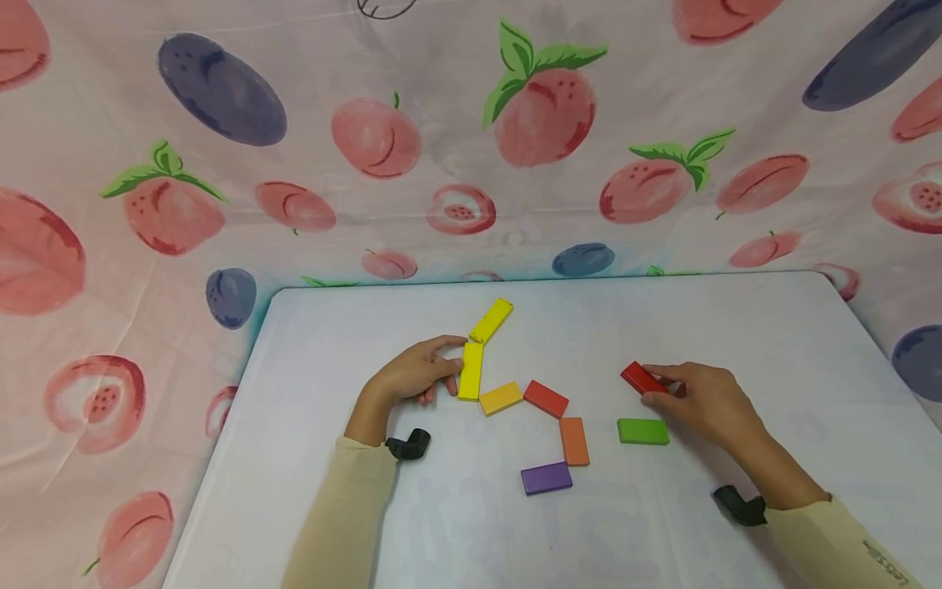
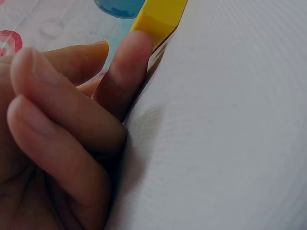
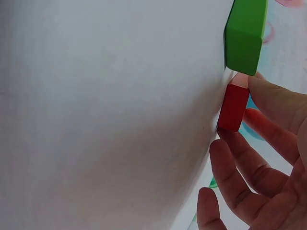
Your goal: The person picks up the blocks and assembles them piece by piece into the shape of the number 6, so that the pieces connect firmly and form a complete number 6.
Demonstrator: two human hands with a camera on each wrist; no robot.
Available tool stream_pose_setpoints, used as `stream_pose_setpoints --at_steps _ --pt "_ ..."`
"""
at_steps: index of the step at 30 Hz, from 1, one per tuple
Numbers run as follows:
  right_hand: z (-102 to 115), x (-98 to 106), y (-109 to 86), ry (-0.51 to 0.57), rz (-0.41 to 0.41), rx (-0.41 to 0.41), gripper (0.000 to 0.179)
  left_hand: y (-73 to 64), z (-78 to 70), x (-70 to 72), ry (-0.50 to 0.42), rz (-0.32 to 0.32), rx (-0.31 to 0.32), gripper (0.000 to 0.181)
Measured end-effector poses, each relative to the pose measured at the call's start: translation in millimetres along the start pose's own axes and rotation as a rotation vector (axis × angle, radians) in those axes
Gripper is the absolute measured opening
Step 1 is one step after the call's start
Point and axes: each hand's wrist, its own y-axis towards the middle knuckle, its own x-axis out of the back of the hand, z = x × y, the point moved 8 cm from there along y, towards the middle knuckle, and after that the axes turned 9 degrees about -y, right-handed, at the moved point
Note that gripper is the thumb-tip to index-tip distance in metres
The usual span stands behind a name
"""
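Note:
My left hand (image 1: 412,372) is beside a yellow block (image 1: 471,372), its thumb touching the long left side and its index fingertip near the top end. In the left wrist view the yellow block (image 2: 160,19) meets a fingertip, while other fingers bend freely. A second yellow block (image 1: 491,320) leans off at an angle above the first. On the right, my right hand (image 1: 702,401) pinches a red block (image 1: 640,377) between thumb and fingers. The right wrist view has this red block (image 3: 234,106) low over or on the white tabletop, near a green block (image 3: 245,40).
From the yellow blocks a bent line continues through an orange-yellow block (image 1: 501,398), another red block (image 1: 546,398), an orange block (image 1: 575,442) and a purple block (image 1: 547,478). The white table (image 1: 471,532) ends at a fruit-print cloth (image 1: 412,213) behind.

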Motion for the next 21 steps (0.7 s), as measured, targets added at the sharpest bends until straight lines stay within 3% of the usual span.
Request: stream_pose_setpoints --at_steps 21 --pt "3.5 1.1 0.2 0.012 0.009 0.006 0.053 -1.4 -0.7 -0.7 -0.018 0.004 0.007 0.049"
